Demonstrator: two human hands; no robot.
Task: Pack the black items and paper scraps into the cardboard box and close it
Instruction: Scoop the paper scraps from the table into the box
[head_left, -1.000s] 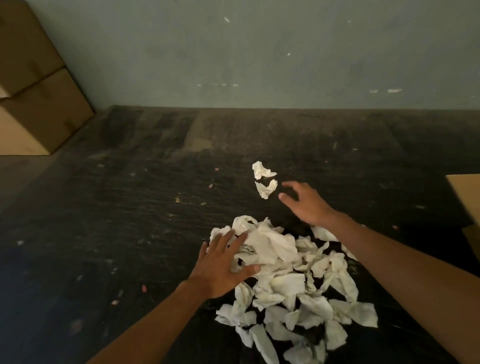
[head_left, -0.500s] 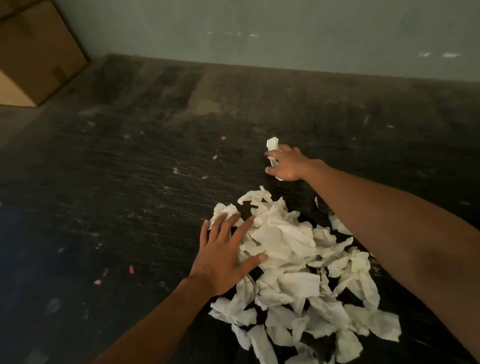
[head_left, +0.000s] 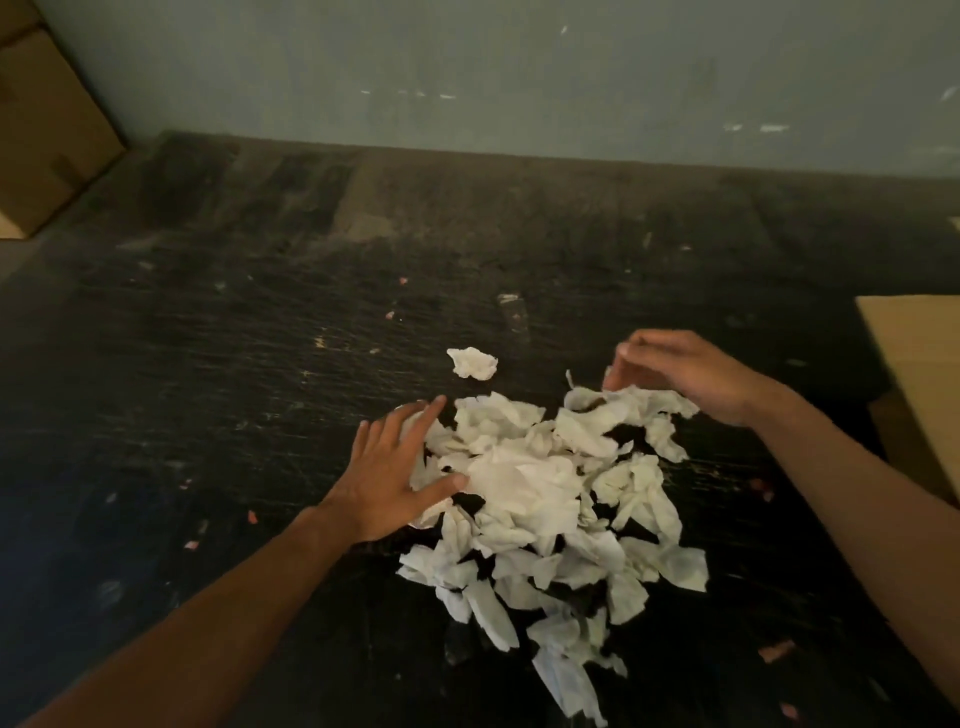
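Scraps (head_left: 540, 488) of white paper lay heaped on the dark table (head_left: 218, 364), near its front edge. Left hand (head_left: 387, 480) lay flat on the heap's left side, fingers spread, gripping nothing; likely placed there as a stop so the pile would not slide away. Right hand (head_left: 685, 371) hovered at the far right corner of the heap, fingers loosely curled and open, touching or nearly touching the top scraps, nothing held. One crumpled scrap (head_left: 471, 362) sat apart, just beyond the heap. Box (head_left: 919, 374), cardboard, showed only at the right edge, well apart from the heap; whether it stood open could not be told. Black items not seen. Judgement: gathering stage, packing of the paper not yet begun.
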